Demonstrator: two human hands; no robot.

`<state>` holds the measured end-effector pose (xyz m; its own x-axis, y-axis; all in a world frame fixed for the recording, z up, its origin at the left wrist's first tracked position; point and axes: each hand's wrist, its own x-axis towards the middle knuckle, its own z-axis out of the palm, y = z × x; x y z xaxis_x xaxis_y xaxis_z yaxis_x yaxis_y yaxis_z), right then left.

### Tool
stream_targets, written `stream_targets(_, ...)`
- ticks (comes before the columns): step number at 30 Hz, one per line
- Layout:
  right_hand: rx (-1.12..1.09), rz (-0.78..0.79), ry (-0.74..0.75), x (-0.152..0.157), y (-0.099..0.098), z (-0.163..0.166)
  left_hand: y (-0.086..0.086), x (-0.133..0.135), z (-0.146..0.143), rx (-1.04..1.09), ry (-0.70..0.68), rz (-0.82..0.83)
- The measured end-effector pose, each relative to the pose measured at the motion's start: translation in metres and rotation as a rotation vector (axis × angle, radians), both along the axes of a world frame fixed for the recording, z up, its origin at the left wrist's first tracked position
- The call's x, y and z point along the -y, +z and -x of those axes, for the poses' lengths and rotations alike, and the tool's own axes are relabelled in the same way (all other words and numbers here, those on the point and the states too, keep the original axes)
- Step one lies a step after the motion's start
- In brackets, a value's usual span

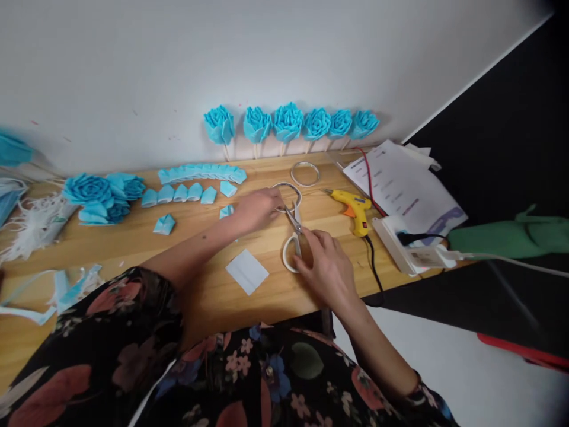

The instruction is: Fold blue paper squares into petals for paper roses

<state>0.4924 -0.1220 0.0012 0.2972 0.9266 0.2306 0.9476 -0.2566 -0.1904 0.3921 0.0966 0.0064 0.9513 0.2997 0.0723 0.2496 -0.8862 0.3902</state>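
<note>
A pair of scissors (298, 228) with pale handles lies partly open on the wooden table, blades pointing away from me. My right hand (328, 264) grips it, thumb at the handle loop and fingers near the pivot. Close to the blade tips, my left hand (260, 209) has its fingers bunched at the edge of a silvery ring (288, 185). Whatever is between those fingertips, if anything, is hidden. A white square of sheet material (247, 271) lies flat nearer to me. Beside the left wrist is a small folded blue piece (226, 211), partly covered.
Blue flowers on sticks (288, 121) lean along the wall. Folded blue petals (202, 173) lie in rows, left of another ring (305, 174). A yellow glue gun (353, 207), power strip (395, 246) and printed papers (402, 184) are right; white ear loops (38, 225) are left.
</note>
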Motion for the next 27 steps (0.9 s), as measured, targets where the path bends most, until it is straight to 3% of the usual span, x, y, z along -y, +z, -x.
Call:
stream_targets(4,0.008,0.073,-0.078,0.009,0.002,-0.01,-0.004,-0.002,-0.007,-0.066,0.045,-0.032)
stream_targets(9,0.024,0.15,-0.102,0.013,0.006,-0.021,0.016,-0.007,0.007,-0.16,0.125,-0.037)
stream_targets(13,-0.045,0.186,-0.146,0.012,0.01,-0.026,0.031,-0.013,0.028,-0.054,0.248,0.089)
stream_targets(16,-0.334,0.072,-0.177,0.015,0.01,-0.038,0.042,-0.013,0.049,0.145,0.331,0.347)
stream_targets(20,-0.946,-0.16,-0.138,0.016,0.009,-0.052,0.055,-0.004,0.074,0.393,0.372,0.784)
stream_targets(24,-1.399,-0.28,0.018,-0.003,0.016,-0.043,0.064,0.011,0.09,0.49,0.391,0.949)
stream_targets(27,-1.589,-0.325,0.152,-0.03,0.024,-0.028,0.064,0.022,0.097,0.559,0.378,1.025)
